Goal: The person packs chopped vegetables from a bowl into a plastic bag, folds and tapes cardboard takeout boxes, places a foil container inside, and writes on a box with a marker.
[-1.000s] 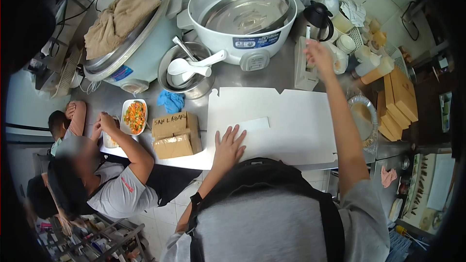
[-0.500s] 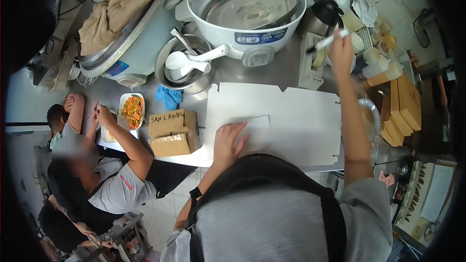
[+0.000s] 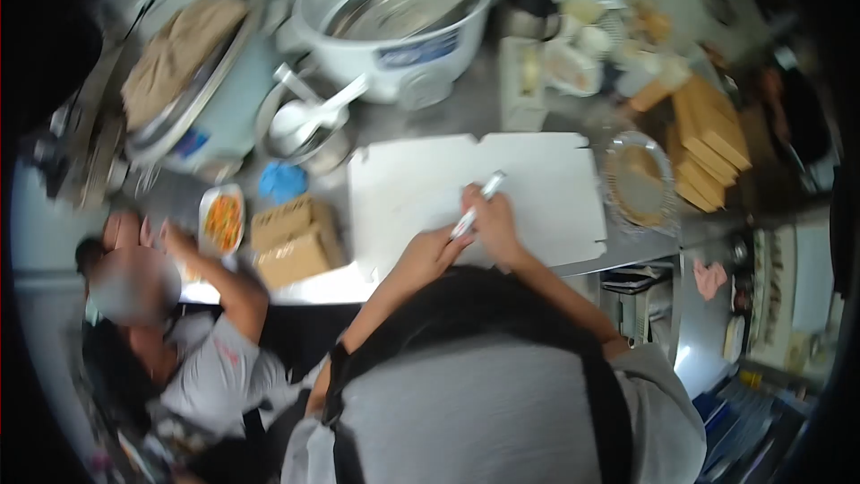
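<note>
A white marker [image 3: 491,185] is held at a slant over a large white board [image 3: 546,170] on the counter. My right hand [image 3: 494,226] is closed round its middle. At the marker's lower end, my left hand [image 3: 428,258] has its fingers curled against it, pinching that end. Both hands are close together over the front part of the board. Motion blur hides the fine detail of the fingertips. The small white paper slip cannot be made out under the hands.
Left of the board stands a cardboard box [image 3: 294,246], with a blue cloth [image 3: 283,181] and a metal pot [image 3: 324,154] behind. A large white cooker [image 3: 394,58] is at the back. Foil tray [image 3: 640,166] and brown boxes [image 3: 708,148] lie right. A co-worker [image 3: 215,363] sits left by a food tray [image 3: 224,218].
My right hand has brought the marker from the back right down to the board's middle. My left hand, earlier resting on the paper slip, now meets the marker. The camera view has shifted.
</note>
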Available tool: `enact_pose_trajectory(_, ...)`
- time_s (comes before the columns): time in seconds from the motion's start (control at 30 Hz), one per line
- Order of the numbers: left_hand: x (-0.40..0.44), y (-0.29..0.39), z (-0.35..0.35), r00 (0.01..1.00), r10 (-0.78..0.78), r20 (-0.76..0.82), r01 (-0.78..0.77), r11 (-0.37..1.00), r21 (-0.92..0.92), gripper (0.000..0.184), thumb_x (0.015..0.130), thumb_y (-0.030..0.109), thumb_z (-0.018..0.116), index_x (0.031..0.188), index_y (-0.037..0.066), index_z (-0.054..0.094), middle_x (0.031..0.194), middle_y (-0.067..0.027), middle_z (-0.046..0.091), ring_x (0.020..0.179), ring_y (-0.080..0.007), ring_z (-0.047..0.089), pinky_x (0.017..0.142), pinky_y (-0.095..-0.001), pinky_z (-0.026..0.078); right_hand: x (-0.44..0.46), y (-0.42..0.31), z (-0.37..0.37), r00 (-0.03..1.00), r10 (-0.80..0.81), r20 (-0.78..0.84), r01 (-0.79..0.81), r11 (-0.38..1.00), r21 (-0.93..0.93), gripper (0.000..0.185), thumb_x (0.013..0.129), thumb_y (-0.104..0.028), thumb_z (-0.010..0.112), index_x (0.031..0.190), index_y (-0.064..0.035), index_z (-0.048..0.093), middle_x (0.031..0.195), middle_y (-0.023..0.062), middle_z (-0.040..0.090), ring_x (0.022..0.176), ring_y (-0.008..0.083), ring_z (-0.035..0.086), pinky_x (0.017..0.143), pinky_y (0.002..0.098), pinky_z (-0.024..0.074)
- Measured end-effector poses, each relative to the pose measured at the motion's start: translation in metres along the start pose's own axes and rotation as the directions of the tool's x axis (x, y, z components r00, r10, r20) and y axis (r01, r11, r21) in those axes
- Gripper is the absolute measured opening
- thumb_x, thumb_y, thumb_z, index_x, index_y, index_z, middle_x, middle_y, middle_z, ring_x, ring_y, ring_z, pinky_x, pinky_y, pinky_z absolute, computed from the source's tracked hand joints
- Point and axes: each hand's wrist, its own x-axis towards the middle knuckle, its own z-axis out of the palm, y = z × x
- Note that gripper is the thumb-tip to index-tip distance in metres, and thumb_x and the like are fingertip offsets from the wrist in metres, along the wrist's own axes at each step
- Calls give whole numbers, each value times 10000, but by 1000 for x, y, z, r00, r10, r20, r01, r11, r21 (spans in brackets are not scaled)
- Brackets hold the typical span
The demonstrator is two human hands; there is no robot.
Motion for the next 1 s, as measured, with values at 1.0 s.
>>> enact_pose_trajectory(1.0, 0, -104, 1, 848, -50, -528, 134, 984, 121, 336, 704, 87, 773, 653, 66, 442, 548, -5, 417, 504, -125, 356, 483, -284, 324, 4, -30, -173, 982, -26, -186, 134, 790, 598, 225, 821, -214, 733, 801, -128, 526, 659, -36, 509, 551, 54, 501, 513, 270, 450)
